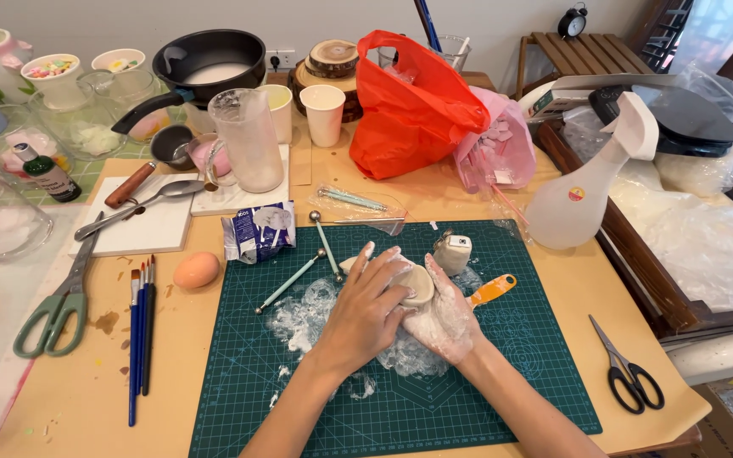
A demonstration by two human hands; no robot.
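Both of my hands meet over the middle of a dark green cutting mat (545, 373). A pale, cream lump of clay (420, 284) sits between them. My left hand (366, 309) wraps over its left side with fingers curled on top. My right hand (443, 318), dusted white, presses the clay from the right and below. Crumpled clear plastic film (303, 318) smeared with white lies under the hands. An orange-handled tool (492, 290) pokes out just right of my right hand. Two ball-tipped modelling tools (326, 246) lie just beyond my left hand.
A white spray bottle (583, 191) stands at the mat's far right, black scissors (625, 369) lie right, green scissors (61, 297) and paintbrushes (139, 331) left. An orange egg shape (196, 270), a clay packet (258, 231), a frosted jug (248, 140), a pan (205, 59) and an orange bag (413, 106) crowd the back.
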